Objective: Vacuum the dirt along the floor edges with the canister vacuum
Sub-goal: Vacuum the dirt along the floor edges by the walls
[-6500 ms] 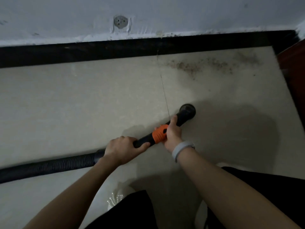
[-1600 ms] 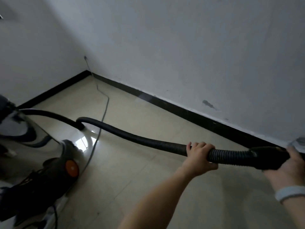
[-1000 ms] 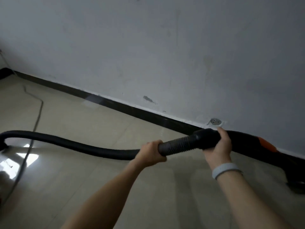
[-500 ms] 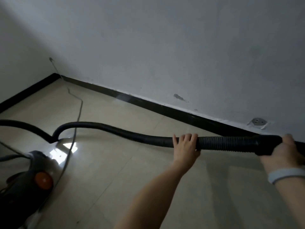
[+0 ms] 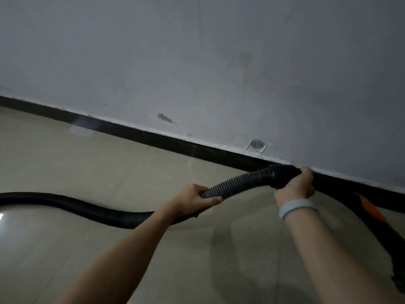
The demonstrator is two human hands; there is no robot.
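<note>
filling the upper half of the view was the wall, flat grey-white plaster with scuffs and a chipped patch, and low on it sat a small round outlet in a rough white surround. under it lay the floor, smooth glossy beige tiles with thin grout lines, met along its edge by a straight black baseboard. across the tiles snaked the hose, a black ribbed tube, coming in from the left edge and bending up to your hands. it joined the wand, a rigid smooth black pipe with an orange band, slanting down to the right edge just beside the baseboard; its tip was out of sight. your left hand had its fingers curled right round the ribbed hose. your right hand was wrapped over the smooth black cuff where hose met wand, a pale rubbery wristband on that wrist.
</note>
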